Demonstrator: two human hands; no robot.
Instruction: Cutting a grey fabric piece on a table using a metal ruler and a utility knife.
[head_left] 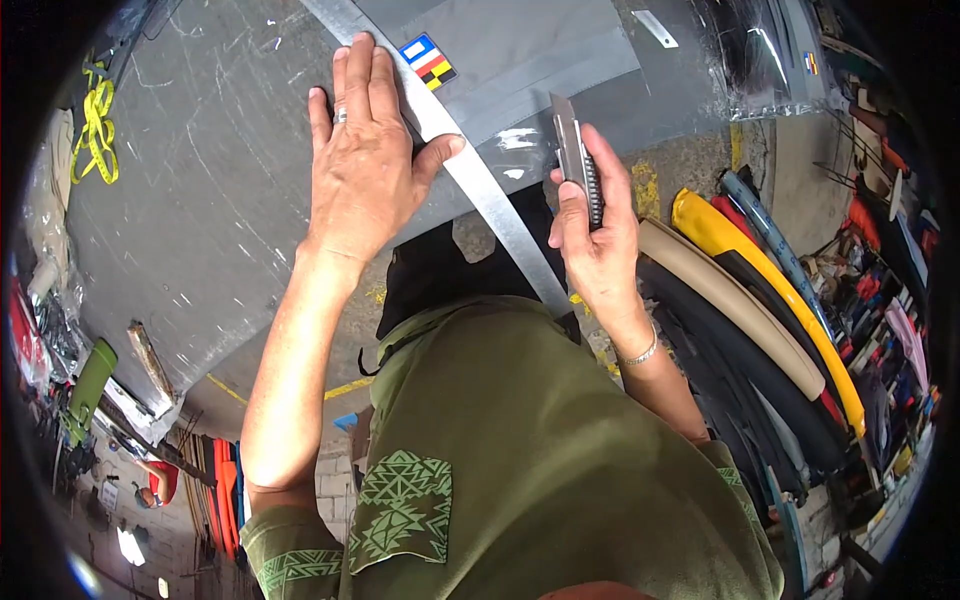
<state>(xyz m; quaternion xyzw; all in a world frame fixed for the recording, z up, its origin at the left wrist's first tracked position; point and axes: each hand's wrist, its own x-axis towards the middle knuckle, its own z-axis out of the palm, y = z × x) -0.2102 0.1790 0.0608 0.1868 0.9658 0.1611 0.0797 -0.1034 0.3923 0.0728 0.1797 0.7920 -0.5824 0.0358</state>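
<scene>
My left hand (pixel 365 165) lies flat with its fingers stretched out, its thumb and fingertips pressing on a long metal ruler (pixel 490 205). The ruler slants from the far side of the table toward my waist, and its near end juts past the table edge. To its right lies a grey sheet of material (pixel 540 50) with a small multicoloured patch (pixel 428 62) beside the ruler. My right hand (pixel 600 225) is closed around a snap-off utility knife (pixel 578 160), held right of the ruler, its blade out and pointing away from me.
A dark scratched table (pixel 200 190) spreads beneath. A yellow strap (pixel 95 125) lies at its left. A white scrap (pixel 655 28) sits at the far right, near clear plastic (pixel 750 60). Rolls of material, one beige (pixel 740 300) and one yellow (pixel 770 290), stand to my right.
</scene>
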